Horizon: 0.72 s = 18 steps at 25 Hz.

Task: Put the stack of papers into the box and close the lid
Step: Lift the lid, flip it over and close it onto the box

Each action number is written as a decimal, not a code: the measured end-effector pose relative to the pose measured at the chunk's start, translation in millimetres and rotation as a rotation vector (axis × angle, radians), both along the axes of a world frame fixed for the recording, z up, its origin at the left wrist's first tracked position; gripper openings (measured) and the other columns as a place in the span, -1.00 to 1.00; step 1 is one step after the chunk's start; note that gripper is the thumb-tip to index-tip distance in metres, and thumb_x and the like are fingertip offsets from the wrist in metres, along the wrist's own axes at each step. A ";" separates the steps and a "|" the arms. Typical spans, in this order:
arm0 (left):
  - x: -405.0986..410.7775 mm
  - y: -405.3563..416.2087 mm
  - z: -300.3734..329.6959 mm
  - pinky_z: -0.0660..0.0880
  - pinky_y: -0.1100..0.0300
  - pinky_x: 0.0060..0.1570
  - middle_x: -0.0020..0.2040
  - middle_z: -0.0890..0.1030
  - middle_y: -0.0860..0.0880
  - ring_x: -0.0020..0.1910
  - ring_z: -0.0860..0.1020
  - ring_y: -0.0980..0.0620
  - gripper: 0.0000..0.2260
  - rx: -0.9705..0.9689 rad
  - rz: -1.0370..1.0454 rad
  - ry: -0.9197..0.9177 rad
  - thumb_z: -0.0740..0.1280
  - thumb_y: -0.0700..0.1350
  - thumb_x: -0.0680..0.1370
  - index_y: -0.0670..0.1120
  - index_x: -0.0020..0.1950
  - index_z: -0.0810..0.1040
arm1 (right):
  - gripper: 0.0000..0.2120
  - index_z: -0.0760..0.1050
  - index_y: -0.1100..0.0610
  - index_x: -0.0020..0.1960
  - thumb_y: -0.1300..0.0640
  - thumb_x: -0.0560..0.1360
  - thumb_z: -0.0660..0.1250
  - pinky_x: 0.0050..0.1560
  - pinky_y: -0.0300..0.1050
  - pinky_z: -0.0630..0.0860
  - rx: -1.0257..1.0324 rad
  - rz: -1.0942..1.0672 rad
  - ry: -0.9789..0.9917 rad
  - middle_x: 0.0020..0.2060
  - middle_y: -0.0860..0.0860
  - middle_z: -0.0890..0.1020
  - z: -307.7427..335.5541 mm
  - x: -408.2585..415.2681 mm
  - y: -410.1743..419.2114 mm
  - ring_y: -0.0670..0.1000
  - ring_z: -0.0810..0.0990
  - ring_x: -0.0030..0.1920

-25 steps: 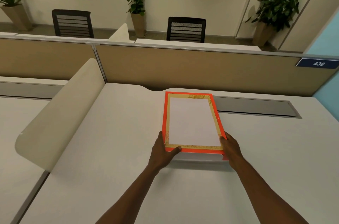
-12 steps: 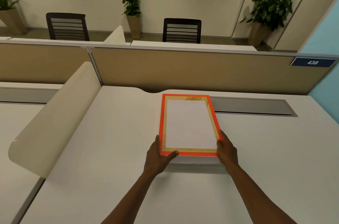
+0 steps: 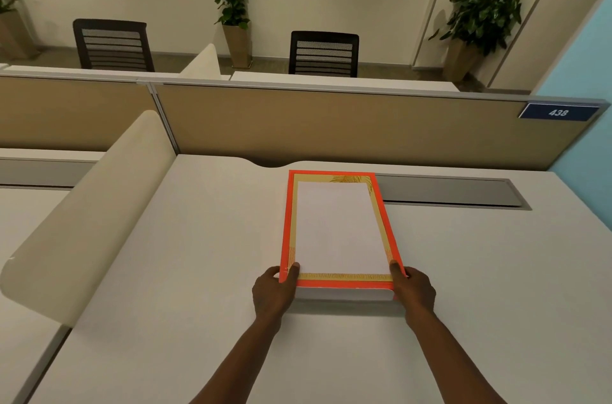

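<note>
Fingers (image 3: 294, 268) of the left hand (image 3: 272, 296) curl over the near left corner of the box (image 3: 285, 231), thumb on top of the orange rim and the rest wrapped down the side, so this hand grips the box. On the other side, the right hand (image 3: 415, 292) clasps the near right corner the same way, its thumb lying on the gold inner border. Both forearms reach forward from the bottom edge, roughly parallel, wrists straight.

Inside the box lies the stack of papers (image 3: 339, 228), plain white and flat, framed all round by the gold border with a faint leaf pattern. The box is a shallow rectangle with a bright orange edge and a pale near wall, resting on the worktop (image 3: 185, 271) with its long side running away from the person. Whether a lid is on it cannot be told.

Smooth and off-white, the worktop is matt. Just behind and right of the box runs a grey cable tray (image 3: 450, 191) set into the surface. A rounded cream divider (image 3: 89, 205) stands along the left side, well apart from the box. A tan fabric partition (image 3: 331, 129) closes off the far edge, bearing a blue number plate (image 3: 559, 112). Beyond it stand two black mesh-backed chairs (image 3: 324, 54) and potted plants (image 3: 486, 3).
</note>
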<state>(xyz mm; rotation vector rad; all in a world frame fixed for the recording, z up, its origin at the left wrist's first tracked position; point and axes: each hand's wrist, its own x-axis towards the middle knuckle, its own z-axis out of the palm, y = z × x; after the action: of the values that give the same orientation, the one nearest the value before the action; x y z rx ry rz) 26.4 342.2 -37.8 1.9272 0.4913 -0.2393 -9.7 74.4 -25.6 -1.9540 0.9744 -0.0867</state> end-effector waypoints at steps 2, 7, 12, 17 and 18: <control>-3.4 -0.3 -1.4 0.63 -0.07 0.15 0.14 0.68 -0.08 0.03 0.67 -0.08 -0.47 0.013 -0.003 -0.007 0.38 0.25 0.52 -0.09 0.34 0.57 | -0.64 0.64 0.16 0.13 -0.11 0.59 0.29 -0.11 -0.05 0.62 0.023 -0.006 -0.003 -0.09 0.12 0.71 1.0 -2.4 -2.4 0.13 0.69 -0.18; -0.8 0.7 -1.4 0.56 -0.11 0.27 0.30 0.53 -0.13 0.26 0.56 -0.15 -0.38 0.136 -0.121 -0.084 0.38 0.15 0.56 0.02 0.57 0.30 | -0.54 0.36 0.06 0.50 -0.03 0.63 0.24 0.13 0.11 0.59 -0.115 0.102 0.009 0.26 0.15 0.61 1.4 -3.0 8.5 0.21 0.63 0.15; 1.8 3.0 -3.8 0.56 -0.03 0.24 0.26 0.57 -0.12 0.22 0.58 -0.13 -0.44 0.249 -0.240 -0.155 0.32 0.10 0.61 -0.02 0.57 0.31 | -0.52 0.24 0.06 0.56 0.04 0.67 0.16 0.18 0.14 0.56 -0.329 0.208 0.057 0.28 0.13 0.60 -3.5 -0.6 15.5 0.23 0.61 0.20; 6.8 6.7 -5.4 0.54 0.00 0.23 0.24 0.57 -0.13 0.22 0.58 -0.13 -0.45 0.290 -0.300 -0.151 0.30 0.10 0.62 -0.04 0.57 0.30 | -0.50 0.14 0.01 0.60 0.02 0.68 0.10 0.10 0.06 0.61 -0.457 0.301 0.160 0.14 0.14 0.65 -5.2 2.1 13.4 0.18 0.63 0.12; 7.0 6.9 -4.6 0.55 0.00 0.24 0.25 0.56 -0.13 0.23 0.57 -0.12 -0.43 0.306 -0.314 -0.140 0.29 0.10 0.63 -0.04 0.59 0.28 | -0.49 0.13 0.01 0.60 0.00 0.67 0.09 0.09 0.05 0.61 -0.487 0.328 0.190 0.13 0.13 0.65 -3.4 2.2 12.1 0.17 0.62 0.12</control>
<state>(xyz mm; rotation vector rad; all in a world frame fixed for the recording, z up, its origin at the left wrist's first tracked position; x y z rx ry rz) 33.4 349.1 -42.4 2.3017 0.1333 -0.2385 -7.5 86.4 -29.0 -2.5871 0.7865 0.0555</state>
